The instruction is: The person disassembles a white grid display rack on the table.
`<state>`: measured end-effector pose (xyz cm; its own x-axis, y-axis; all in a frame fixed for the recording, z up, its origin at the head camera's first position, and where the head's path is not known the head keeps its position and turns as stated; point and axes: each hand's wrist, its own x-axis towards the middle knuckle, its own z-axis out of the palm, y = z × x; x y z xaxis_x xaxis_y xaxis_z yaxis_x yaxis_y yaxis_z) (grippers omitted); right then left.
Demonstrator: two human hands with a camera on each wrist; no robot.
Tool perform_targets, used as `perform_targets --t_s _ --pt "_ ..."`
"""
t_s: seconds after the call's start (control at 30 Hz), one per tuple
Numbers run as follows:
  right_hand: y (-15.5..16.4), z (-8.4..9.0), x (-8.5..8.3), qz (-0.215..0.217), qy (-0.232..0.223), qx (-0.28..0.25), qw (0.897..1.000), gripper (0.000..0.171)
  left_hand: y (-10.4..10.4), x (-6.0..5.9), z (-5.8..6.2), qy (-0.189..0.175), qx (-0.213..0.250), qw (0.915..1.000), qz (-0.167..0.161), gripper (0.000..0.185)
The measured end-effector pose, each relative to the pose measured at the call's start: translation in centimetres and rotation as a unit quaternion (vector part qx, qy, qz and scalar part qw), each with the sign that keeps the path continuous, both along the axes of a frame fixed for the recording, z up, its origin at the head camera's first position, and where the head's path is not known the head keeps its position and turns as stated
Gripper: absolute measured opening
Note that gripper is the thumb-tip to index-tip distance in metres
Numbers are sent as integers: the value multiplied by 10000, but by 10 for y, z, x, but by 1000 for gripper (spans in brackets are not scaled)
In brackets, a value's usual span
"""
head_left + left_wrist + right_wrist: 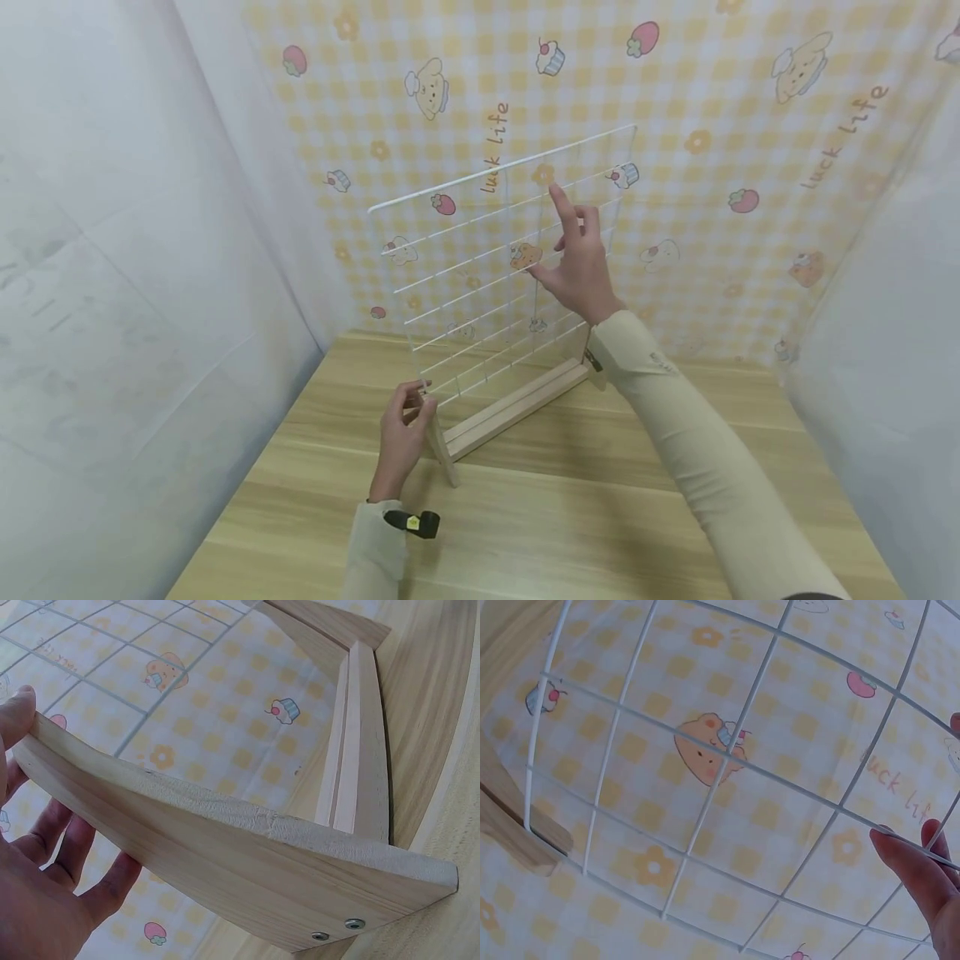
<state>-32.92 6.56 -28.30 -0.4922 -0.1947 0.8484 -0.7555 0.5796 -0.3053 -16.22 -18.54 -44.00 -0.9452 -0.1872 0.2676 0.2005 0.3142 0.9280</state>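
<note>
A white wire grid panel stands tilted in a slotted wooden base on the wooden table. My left hand grips the top of the base's near wooden foot. In the left wrist view the thumb and fingers of that hand wrap the end of the foot, and the slotted rail runs away behind it. My right hand is raised against the grid's upper right part with straight, spread fingers. In the right wrist view its fingertips touch a wire of the grid.
A yellow checked cartoon cloth hangs close behind the grid. White sheets close in the left side and the right side. Bare tabletop lies in front of the base.
</note>
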Motion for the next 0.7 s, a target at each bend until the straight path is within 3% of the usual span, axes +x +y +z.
perform_targets --t_s 0.1,0.33,0.7 --pt "1 6 2 51 12 -16 10000 104 0 0 0 -15 7 10000 9 30" --pt "4 17 2 -22 145 -140 9998 102 -8 -15 -27 -42 198 9998 7 37" --pt "16 40 7 -238 247 -97 9994 104 -11 -15 -33 125 188 9997 4 29"
